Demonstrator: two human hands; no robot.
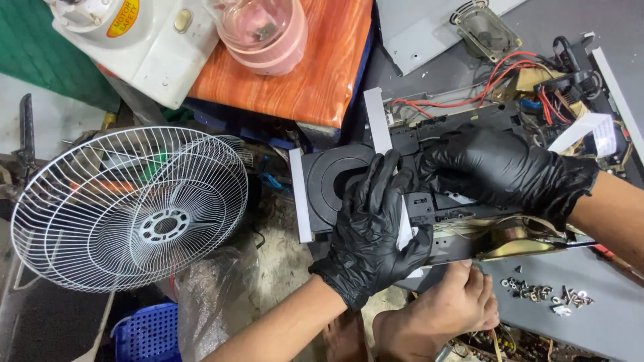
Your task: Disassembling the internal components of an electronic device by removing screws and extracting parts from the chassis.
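Both black-gloved hands, left and right, grip a black plastic disc-tray mechanism with red wires, above a grey worktop strewn with screws

A round white wire fan guard is seen at the left. A pink translucent plastic jar is set on an orange wood-grain board. Small loose metal screws are scattered on a grey panel.
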